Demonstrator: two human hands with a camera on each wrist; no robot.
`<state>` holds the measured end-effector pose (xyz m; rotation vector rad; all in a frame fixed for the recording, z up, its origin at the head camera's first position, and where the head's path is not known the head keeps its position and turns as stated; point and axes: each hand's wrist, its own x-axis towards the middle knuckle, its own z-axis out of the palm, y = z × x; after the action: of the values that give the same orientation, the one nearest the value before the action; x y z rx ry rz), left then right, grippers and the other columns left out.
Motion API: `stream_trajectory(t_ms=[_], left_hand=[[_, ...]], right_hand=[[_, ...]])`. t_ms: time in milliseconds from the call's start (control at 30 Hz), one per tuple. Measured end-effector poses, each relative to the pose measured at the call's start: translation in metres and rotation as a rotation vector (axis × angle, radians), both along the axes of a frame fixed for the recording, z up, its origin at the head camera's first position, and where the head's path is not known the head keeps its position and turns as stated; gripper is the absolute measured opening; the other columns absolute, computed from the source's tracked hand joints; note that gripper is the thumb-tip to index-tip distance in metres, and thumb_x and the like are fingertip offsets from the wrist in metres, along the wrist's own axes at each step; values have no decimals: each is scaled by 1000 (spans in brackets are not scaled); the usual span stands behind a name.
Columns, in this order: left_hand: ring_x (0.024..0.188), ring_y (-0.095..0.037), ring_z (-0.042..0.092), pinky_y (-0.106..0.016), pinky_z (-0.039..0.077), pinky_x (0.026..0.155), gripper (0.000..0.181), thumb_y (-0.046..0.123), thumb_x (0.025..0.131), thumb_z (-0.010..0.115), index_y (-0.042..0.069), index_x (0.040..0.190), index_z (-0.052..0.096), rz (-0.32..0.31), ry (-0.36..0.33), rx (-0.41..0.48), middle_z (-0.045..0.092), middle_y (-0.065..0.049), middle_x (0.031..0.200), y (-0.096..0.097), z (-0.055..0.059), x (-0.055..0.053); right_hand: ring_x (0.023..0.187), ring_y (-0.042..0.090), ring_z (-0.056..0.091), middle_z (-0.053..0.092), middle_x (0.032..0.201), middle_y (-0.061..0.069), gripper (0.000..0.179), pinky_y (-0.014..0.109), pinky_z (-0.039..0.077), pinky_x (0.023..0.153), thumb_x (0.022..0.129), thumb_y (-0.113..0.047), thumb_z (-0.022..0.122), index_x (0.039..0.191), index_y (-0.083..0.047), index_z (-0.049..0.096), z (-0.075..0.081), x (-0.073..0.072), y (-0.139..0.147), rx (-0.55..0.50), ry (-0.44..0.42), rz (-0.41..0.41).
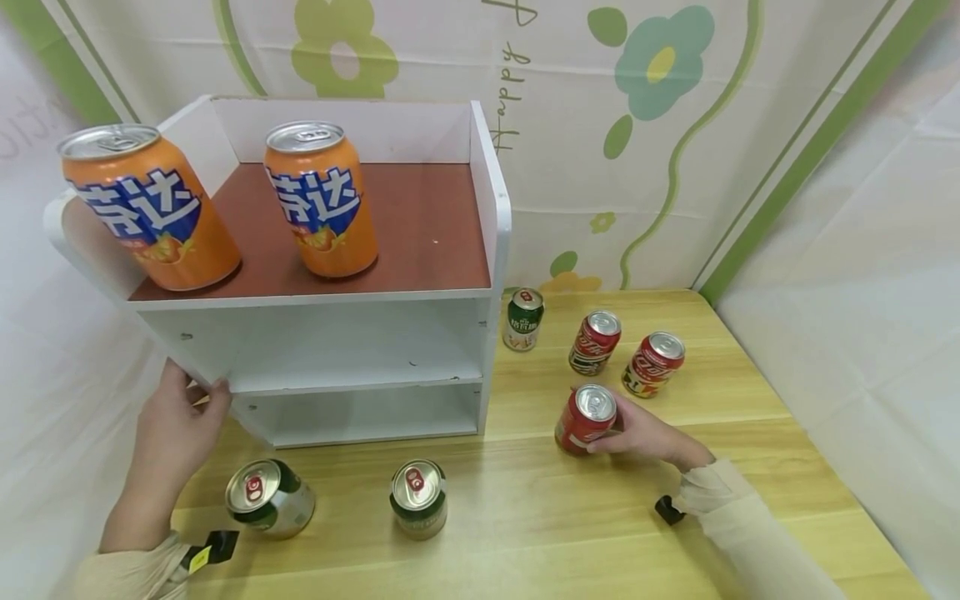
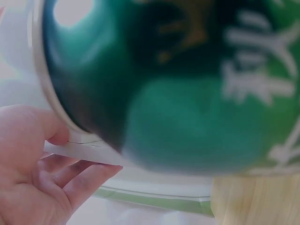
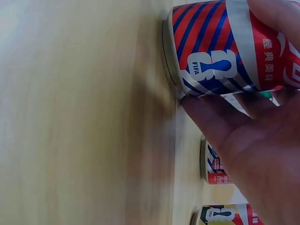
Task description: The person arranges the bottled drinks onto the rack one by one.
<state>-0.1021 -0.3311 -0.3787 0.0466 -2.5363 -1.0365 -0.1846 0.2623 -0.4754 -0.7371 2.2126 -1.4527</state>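
My left hand [image 1: 176, 429] pinches the lower left edge of the white shelf unit [image 1: 360, 342], thumb on one face of the panel and fingers on the other. In the left wrist view a green can [image 2: 140, 93] fills most of the picture, close in front of that hand. My right hand [image 1: 645, 432] grips a red cola can [image 1: 581, 423] on the wooden table, right of the shelf. The right wrist view shows the can's striped FIFA print, its base close to the tabletop and the fingers around its side.
Two orange soda cans [image 1: 326, 217] stand on the shelf's brown top. Two more red cans [image 1: 595, 343] are behind my right hand, with a green can [image 1: 522, 321] beside the shelf. In front of the shelf, two green-and-gold cans [image 1: 418, 500] stand on the table [image 1: 540, 533]. Printed cloth [image 1: 570, 108] hangs behind.
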Motion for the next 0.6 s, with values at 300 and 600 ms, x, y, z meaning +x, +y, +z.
stream_trajectory(t_ms=[300, 600], left_hand=[[108, -63, 57, 4, 34, 68, 45, 8, 100, 50, -4, 141, 34, 5, -14, -1, 51, -38, 132, 0, 0, 0], [109, -63, 57, 3, 33, 68, 44, 10, 101, 50, -4, 140, 34, 2, -24, -14, 51, -38, 134, -1, 0, -1]], right_hand=[[128, 30, 55, 58, 138, 20, 79, 26, 43, 104, 81, -14, 86, 145, 1, 42, -1, 6, -4, 99, 48, -108], [121, 31, 60, 64, 131, 14, 75, 34, 46, 102, 77, -17, 90, 139, -1, 51, 2, 14, -14, 136, 132, -198]])
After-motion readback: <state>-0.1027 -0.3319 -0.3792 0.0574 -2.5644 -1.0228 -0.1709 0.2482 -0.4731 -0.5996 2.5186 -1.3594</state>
